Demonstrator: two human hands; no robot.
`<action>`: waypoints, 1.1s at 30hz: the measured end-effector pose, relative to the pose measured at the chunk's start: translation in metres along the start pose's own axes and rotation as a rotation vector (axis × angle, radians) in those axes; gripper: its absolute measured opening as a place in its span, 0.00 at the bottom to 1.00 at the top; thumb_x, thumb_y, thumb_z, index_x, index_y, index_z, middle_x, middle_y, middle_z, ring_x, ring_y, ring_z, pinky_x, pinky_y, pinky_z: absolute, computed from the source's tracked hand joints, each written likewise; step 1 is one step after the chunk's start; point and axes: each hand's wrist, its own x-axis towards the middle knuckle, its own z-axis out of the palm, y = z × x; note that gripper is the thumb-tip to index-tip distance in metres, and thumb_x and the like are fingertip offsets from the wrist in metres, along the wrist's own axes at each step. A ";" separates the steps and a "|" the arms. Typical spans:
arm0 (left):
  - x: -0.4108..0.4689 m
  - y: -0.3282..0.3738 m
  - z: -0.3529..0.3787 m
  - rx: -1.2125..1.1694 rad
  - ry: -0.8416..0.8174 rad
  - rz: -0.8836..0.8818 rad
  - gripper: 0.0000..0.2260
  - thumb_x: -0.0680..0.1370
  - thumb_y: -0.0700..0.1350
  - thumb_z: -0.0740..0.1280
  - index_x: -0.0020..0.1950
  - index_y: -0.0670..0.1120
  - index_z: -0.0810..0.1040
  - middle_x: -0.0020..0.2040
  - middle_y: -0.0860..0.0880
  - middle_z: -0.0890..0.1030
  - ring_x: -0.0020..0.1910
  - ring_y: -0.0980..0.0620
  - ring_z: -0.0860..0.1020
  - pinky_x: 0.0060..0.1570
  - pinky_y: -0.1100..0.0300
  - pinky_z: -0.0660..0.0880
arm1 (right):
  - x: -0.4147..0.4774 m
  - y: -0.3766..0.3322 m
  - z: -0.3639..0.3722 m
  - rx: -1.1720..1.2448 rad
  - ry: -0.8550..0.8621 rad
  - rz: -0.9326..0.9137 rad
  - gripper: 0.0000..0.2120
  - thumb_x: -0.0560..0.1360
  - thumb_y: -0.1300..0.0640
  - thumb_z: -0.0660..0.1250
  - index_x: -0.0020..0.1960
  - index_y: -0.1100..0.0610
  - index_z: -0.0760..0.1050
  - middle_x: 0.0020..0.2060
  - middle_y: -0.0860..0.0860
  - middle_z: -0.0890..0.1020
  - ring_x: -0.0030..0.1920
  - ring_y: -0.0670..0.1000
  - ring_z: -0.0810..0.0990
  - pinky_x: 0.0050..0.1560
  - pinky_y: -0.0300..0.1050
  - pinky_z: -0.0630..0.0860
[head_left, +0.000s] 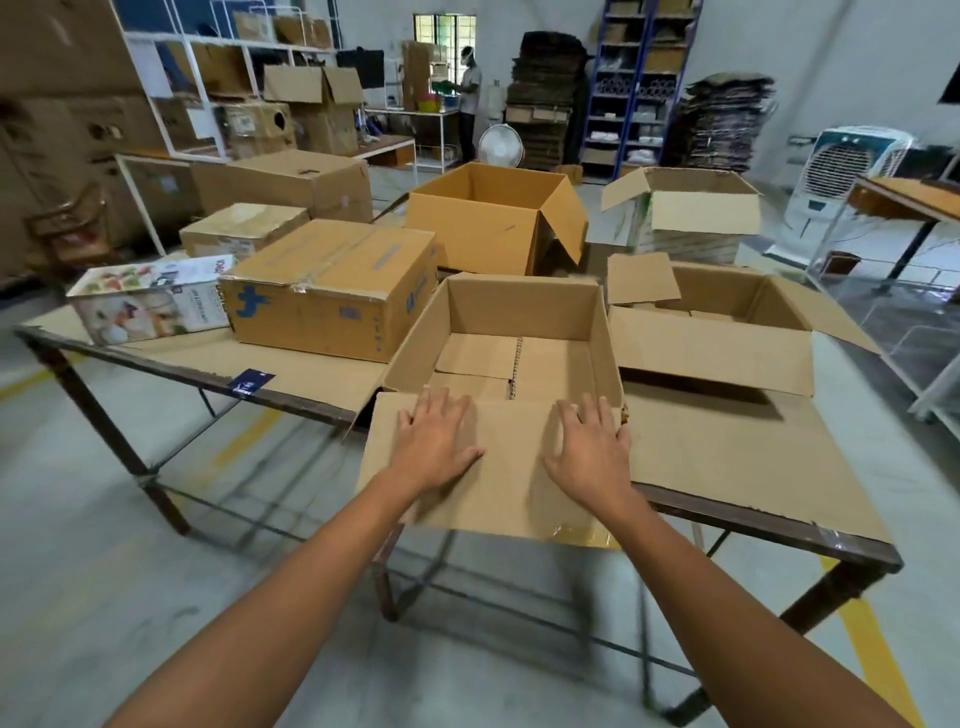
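Two hands here, both palm-down with fingers spread flat: left hand (435, 441) and right hand (587, 451) press side by side on the front flap (501, 483) of the open box (522, 306). They're apart, not touching each other. That flap is plain brown corrugated card, folded outward, and it sticks out past the front edge of the table (156, 359). The open box itself is square-ish and shallow, with its bottom flaps folded shut inside, and it sits at the table's front edge. Just left of it, touching or nearly so, is one taped box (332, 291), closed, with scuffed blue print. Further left of that lies one glossy printed carton (148, 304). There's a bare strip of tabletop left of the open box, in front of those two. Right of it is a second open box (737, 299), its flaps splayed wide. Directly behind it stands one taller open box (472, 228), smooth and orange-brown. Way behind, one person (470, 98) stands by some shelving.
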 end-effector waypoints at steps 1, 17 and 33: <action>-0.013 -0.001 -0.003 -0.029 0.012 -0.009 0.36 0.79 0.63 0.62 0.81 0.50 0.53 0.82 0.44 0.52 0.81 0.41 0.47 0.76 0.36 0.54 | -0.009 -0.005 -0.001 0.035 0.006 -0.011 0.37 0.75 0.43 0.68 0.79 0.51 0.57 0.79 0.58 0.57 0.80 0.60 0.51 0.74 0.65 0.58; -0.271 -0.047 -0.031 -0.429 0.396 -0.138 0.26 0.80 0.51 0.66 0.75 0.42 0.68 0.74 0.43 0.70 0.76 0.41 0.62 0.76 0.55 0.54 | -0.205 -0.123 0.005 0.693 -0.024 -0.161 0.30 0.76 0.50 0.72 0.74 0.57 0.69 0.76 0.56 0.65 0.77 0.54 0.62 0.75 0.43 0.56; -0.283 -0.297 -0.016 -0.459 0.382 -0.325 0.25 0.80 0.52 0.66 0.74 0.43 0.69 0.72 0.44 0.71 0.72 0.44 0.67 0.72 0.54 0.62 | -0.149 -0.338 0.109 0.779 -0.171 -0.137 0.27 0.76 0.51 0.73 0.73 0.56 0.71 0.74 0.54 0.68 0.75 0.53 0.66 0.69 0.59 0.71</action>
